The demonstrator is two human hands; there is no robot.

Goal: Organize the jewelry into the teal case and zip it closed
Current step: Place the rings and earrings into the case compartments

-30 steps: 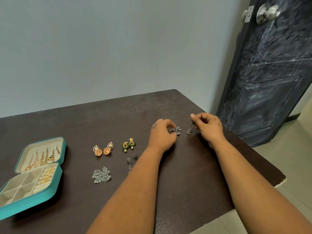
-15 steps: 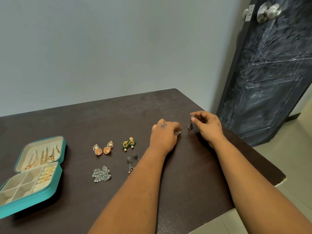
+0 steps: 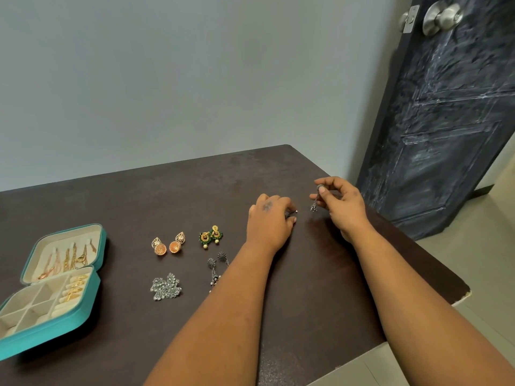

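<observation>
A dark drop earring [image 3: 315,201] is pinched in the right hand [image 3: 341,205], lifted off the tabletop [image 3: 172,190]. Its mate [image 3: 291,214] is gripped under the curled left hand [image 3: 269,222]. Both are judged to need carrying across to the open teal case [image 3: 53,291].

Bare forearms, no sleeves — left hand [image 3: 269,220] dark mark.

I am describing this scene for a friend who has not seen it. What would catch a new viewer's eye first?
Probably the right hand, holding a small dark earring up above the table's far right side. Next, the open teal case at the left edge, with gold pieces already inside. Between them, four earring pairs lie loose on the dark table.
</observation>
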